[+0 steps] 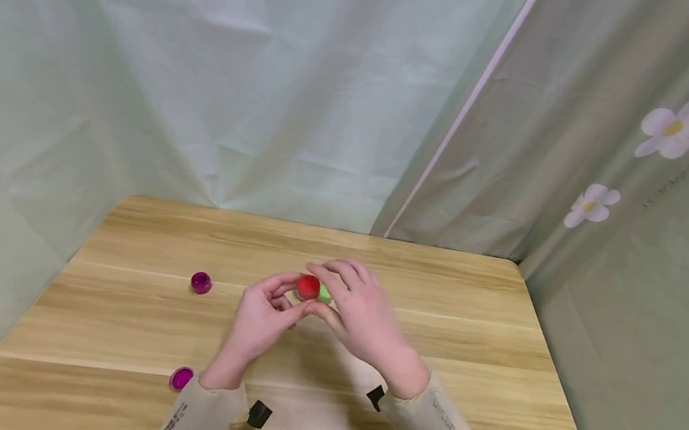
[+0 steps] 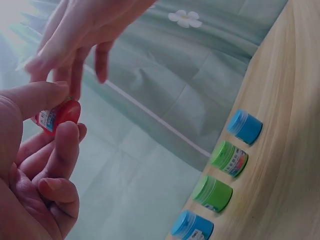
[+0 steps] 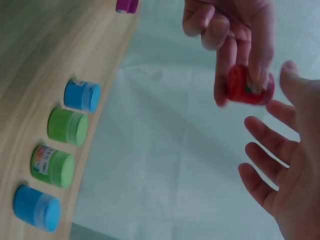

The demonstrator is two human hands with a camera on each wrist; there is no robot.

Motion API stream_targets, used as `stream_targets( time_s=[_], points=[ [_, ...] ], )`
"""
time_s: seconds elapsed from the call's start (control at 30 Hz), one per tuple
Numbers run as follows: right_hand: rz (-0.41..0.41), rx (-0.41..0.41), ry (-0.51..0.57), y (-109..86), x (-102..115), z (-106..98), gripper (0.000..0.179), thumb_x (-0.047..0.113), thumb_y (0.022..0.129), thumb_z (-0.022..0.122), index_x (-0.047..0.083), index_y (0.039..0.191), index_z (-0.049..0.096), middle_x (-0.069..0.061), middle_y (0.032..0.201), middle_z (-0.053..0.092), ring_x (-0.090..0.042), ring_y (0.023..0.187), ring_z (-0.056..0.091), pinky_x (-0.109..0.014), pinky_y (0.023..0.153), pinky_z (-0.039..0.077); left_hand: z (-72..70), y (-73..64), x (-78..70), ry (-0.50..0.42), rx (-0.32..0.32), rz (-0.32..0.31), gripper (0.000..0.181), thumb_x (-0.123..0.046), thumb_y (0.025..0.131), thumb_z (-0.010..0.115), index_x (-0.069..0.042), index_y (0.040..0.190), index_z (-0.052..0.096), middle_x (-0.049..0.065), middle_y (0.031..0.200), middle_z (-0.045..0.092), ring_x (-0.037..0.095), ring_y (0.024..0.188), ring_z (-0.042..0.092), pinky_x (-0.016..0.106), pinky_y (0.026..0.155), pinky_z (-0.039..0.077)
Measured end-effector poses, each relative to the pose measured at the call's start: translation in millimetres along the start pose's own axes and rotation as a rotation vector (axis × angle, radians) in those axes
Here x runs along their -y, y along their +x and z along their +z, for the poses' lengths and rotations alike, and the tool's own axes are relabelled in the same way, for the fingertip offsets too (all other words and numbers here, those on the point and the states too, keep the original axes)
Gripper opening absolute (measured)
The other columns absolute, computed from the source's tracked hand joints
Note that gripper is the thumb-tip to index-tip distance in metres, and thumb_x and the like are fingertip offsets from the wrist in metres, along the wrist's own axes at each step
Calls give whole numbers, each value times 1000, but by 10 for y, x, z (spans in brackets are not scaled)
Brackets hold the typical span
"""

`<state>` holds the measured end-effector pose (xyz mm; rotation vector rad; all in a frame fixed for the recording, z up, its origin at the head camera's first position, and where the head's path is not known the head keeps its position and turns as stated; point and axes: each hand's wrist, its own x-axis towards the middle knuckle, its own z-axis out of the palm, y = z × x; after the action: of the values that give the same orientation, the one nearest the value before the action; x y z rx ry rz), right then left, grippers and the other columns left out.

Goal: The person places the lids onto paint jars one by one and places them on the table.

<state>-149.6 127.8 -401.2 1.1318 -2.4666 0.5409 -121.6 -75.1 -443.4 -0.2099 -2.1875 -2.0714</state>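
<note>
My left hand (image 1: 261, 319) holds a small red jar (image 1: 308, 287) between thumb and fingers, above the table. A label shows on the jar's side in the left wrist view, partly covered by the thumb. My right hand (image 1: 365, 312) is close beside the jar, its fingers spread and loosely bent. In the right wrist view a gap shows between most of the right fingers (image 3: 270, 162) and the red jar (image 3: 239, 86). Whether a right fingertip touches the jar is hard to tell. Behind the hands, part of a green jar (image 1: 325, 294) shows.
Standing in a row on the table are a blue jar (image 2: 245, 126), a green jar (image 2: 229, 158), another green jar (image 2: 213, 193) and another blue jar (image 2: 192, 227). At the left are a purple jar (image 1: 201, 283) and a round purple piece (image 1: 182, 379). Curtains (image 1: 305, 100) hang behind the table.
</note>
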Motion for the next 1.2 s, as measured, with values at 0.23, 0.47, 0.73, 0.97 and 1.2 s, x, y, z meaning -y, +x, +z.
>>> stream_targets(
  time_s=[0.23,0.47,0.73,0.97,1.2],
  points=[
    [111,-17,120,-216,-104,7,63,33,101,77,18,157,54,-6,145,60,-28,138,54,-48,116,43,-51,43,54,193,-109,-86,44,-17,90,90,-4,127,71,13,116,78,18,68,66,24,54,49],
    [282,-12,229,-576,-223,23,56,29,105,72,19,157,54,-5,149,58,-28,140,52,-52,113,46,-191,104,273,445,-151,-189,45,-23,93,86,-6,130,67,6,80,64,20,68,55,26,54,43],
    [336,25,270,-745,-289,-36,46,33,108,66,20,152,60,-1,151,56,-26,143,50,-52,114,45,-295,242,555,518,-170,-280,46,-26,94,84,-5,131,67,13,101,67,25,77,58,33,64,47],
    [320,81,261,-769,-307,-39,42,33,109,65,17,147,65,-3,151,57,-26,142,51,-52,112,47,-245,330,711,658,-167,-279,45,-25,93,85,-2,129,69,17,116,69,33,100,61,47,87,49],
    [296,108,280,-742,-303,-41,34,29,108,67,19,141,69,-2,148,59,-24,139,53,-50,107,50,-227,388,736,727,-175,-307,42,-26,94,84,-1,125,70,18,112,66,35,104,59,52,89,49]
  ],
)
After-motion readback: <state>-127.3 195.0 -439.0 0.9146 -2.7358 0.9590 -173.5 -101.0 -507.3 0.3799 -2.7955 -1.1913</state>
